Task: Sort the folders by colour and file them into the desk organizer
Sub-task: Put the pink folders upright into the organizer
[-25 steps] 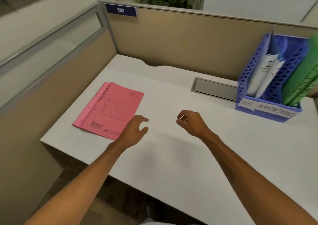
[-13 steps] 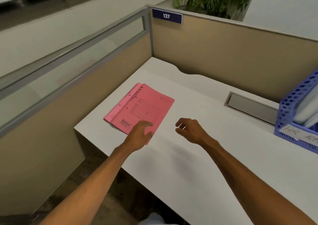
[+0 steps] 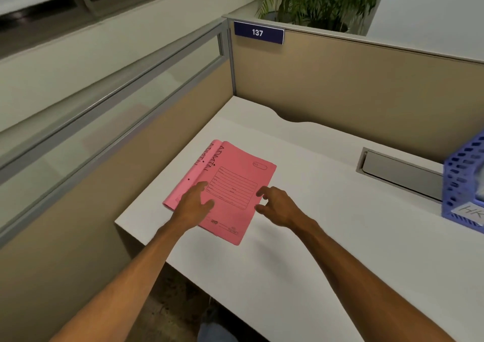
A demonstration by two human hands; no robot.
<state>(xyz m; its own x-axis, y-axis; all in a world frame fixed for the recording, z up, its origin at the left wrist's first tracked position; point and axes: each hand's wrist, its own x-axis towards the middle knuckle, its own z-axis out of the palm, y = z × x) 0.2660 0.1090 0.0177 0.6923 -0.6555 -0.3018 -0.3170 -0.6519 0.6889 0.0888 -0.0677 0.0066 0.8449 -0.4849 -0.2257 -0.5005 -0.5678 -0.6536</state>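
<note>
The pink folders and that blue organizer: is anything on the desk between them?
Head view: nothing stands between the pink folders and the blue organizer, only bare white desk and its recessed grey cable tray.

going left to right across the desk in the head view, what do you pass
pink folders with the left hand on them → right hand at their right edge → grey cable flap → blue desk organizer at the right frame edge
</note>
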